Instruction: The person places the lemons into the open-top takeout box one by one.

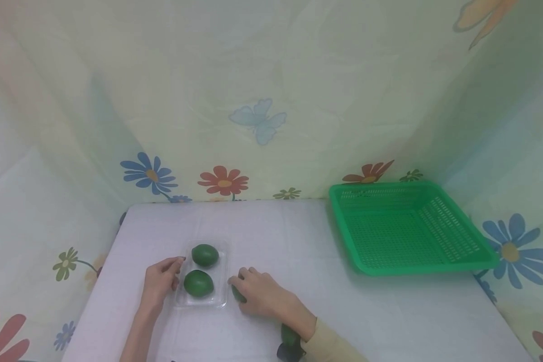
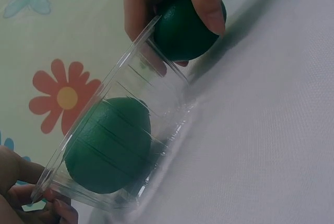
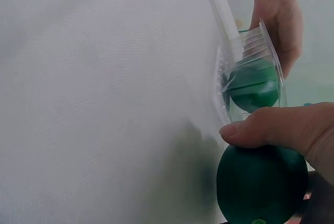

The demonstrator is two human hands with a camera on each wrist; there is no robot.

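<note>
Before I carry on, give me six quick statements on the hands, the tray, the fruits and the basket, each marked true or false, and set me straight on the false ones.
1. The left hand pinches the rim of the clear plastic tray. True.
2. The tray holds four fruits. False: two green fruits lie in it.
3. The right hand holds another green fruit. True.
4. That held fruit lies inside the tray. False: the head view shows it beside the tray, on the right.
5. In the head view, the green basket stands to the right of the tray. True.
6. The left hand touches the basket. False: it is at the tray's left side, away from the basket.
</note>
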